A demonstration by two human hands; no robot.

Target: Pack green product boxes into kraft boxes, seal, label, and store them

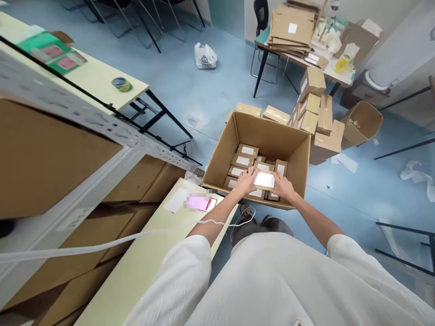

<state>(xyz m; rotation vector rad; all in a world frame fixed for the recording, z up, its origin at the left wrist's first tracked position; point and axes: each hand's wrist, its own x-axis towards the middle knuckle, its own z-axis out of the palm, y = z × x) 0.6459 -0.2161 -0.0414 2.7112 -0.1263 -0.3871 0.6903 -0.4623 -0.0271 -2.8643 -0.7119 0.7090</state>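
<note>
Between my two hands is a small brown box (264, 179) with a white label on top. My left hand (247, 181) grips its left end and my right hand (283, 185) grips its right end. The box is held over the inside of a large open carton (272, 131). Several small labelled boxes lie in the carton, such as a labelled box (243, 160) on the left and an upright-turned box (281, 168) on the right. My hands and the held box hide some of those beneath.
A pale table (146, 258) with papers and a red pen (208, 204) stands at my left, crossed by a white cable (146, 233). Stacked taped boxes (328, 140) stand beyond the carton. A metal shelf (102, 181) is far left. A white bag (205, 56) lies on the floor.
</note>
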